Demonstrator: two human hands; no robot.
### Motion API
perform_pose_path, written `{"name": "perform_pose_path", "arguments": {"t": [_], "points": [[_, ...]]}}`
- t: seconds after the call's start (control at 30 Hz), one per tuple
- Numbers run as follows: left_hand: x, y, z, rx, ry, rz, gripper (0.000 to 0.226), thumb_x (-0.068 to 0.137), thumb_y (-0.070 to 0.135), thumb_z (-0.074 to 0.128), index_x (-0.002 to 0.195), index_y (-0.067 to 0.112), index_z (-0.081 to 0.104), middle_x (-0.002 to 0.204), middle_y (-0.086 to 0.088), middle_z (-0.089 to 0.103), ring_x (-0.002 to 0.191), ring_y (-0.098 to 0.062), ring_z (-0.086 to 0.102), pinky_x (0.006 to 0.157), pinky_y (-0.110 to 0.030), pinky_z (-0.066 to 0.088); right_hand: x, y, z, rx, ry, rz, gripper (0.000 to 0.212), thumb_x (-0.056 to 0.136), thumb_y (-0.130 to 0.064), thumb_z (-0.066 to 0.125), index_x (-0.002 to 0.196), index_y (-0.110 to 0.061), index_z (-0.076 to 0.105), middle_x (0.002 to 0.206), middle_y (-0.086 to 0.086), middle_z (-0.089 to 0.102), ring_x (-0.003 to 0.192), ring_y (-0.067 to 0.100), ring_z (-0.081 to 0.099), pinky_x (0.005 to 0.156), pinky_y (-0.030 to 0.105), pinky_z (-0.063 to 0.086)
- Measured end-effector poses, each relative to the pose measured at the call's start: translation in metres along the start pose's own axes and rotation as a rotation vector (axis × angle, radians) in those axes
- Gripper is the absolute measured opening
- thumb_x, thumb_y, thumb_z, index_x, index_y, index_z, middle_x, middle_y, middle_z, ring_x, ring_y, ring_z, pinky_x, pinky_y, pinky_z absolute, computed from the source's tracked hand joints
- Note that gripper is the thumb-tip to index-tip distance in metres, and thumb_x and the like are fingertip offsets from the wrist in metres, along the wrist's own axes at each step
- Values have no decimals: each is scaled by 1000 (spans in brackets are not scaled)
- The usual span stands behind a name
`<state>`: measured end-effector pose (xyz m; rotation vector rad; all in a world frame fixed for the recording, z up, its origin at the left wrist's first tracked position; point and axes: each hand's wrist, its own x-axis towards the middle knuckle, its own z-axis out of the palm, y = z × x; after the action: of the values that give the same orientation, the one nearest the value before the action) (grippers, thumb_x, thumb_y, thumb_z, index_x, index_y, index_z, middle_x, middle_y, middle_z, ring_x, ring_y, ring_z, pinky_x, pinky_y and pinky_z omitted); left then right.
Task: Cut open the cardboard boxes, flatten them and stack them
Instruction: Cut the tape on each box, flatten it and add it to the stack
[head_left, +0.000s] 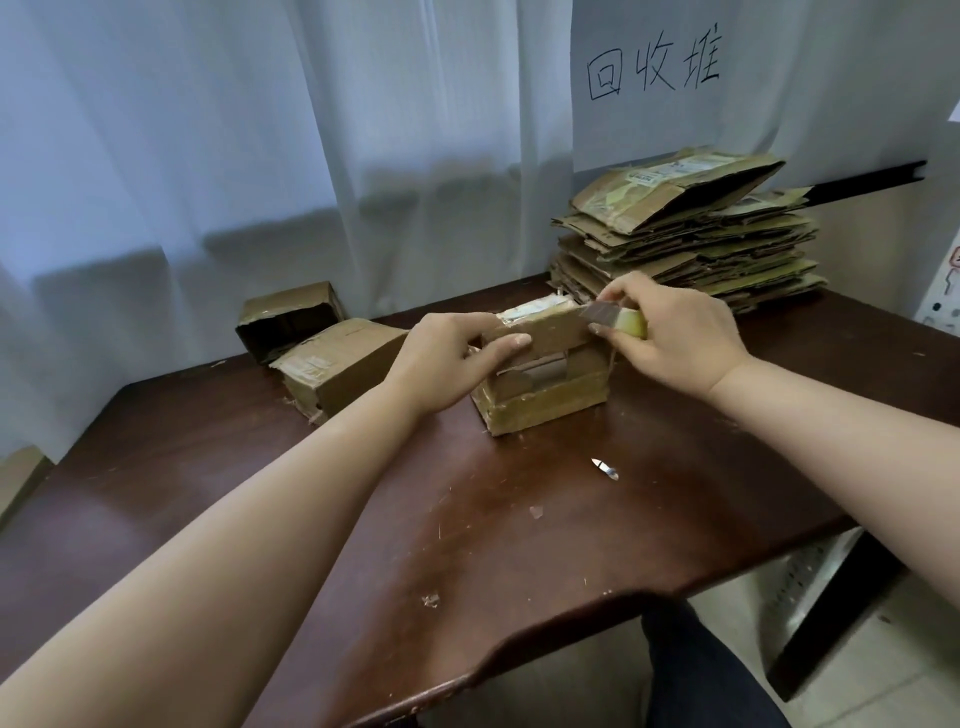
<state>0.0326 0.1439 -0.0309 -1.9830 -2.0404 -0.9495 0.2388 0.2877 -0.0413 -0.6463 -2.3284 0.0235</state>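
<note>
a small cardboard box (545, 384) stands on the dark wooden desk (519, 545), a little above the centre of the view, with its top flap lifted. the left hand (447, 358) comes in from 7 o'clock and grips the left end of that flap, thumb on the near face and fingers curled over the top edge. the right hand (675, 338) comes in from 4 o'clock and is closed around a utility knife (618, 319) with a pale yellow-green handle; the grey blade points toward 9 o'clock and lies against the right end of the flap's top edge.

at 10 o'clock from the held box, two more cardboard boxes wait on the desk: a closed taped box (337, 364) lying tilted just beside the left hand, and behind it an open-sided box (288, 317) with a dark inside, against the white curtain (234, 156).

at 1 o'clock, at the far right corner of the desk, sits a tall stack of flattened cardboard (691, 239), its top sheets bent upward. above it a white paper sign (654, 73) with three handwritten characters hangs on the curtain.

at 5 o'clock from the held box, a small loose metal blade (604, 468) lies on the bare desk, with scraps of tape and cardboard scattered nearer the front edge.
</note>
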Motion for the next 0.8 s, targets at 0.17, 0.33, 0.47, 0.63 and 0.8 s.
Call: {"name": "perform_pose_path", "arguments": {"t": [0.17,0.33,0.47,0.63,0.8], "points": [[7,8,7,-23,12,-144,27,92,42,58,116,32,51,74,16,57,74,-5,56,75,-28,45,-11,-8,-3,65,67,58,29,81,-29,71,102,-17,54,90,-8,52,75,25,59,65,34,44],[7,15,13,75,25,-98,19,97,38,52,114,38,59,103,16,65,93,-6,60,79,-29,47,-20,-22,5,61,-106,-94,29,82,-11,61,111,-13,63,107,4,67,90,33,64,72,35,45],[-4,-4,21,33,-32,-101,30,96,43,51,122,33,62,119,12,63,117,-13,48,92,-31,43,-28,-26,15,66,-283,-128,43,87,-11,52,129,-22,56,128,-4,58,104,31,61,83,38,45],[-17,-14,26,-67,-62,-101,46,91,46,58,133,27,57,137,10,55,140,-13,30,115,-35,28,-33,-31,24,47,-369,-59,36,89,-15,47,120,-27,60,119,-10,53,97,29,60,74,33,41],[-21,-14,24,-73,-48,-102,44,92,42,59,132,24,57,137,6,55,141,-17,30,117,-35,25,-59,-29,25,9,-368,-161,8,75,-9,61,80,-13,66,88,0,59,72,35,60,54,25,27]]}}
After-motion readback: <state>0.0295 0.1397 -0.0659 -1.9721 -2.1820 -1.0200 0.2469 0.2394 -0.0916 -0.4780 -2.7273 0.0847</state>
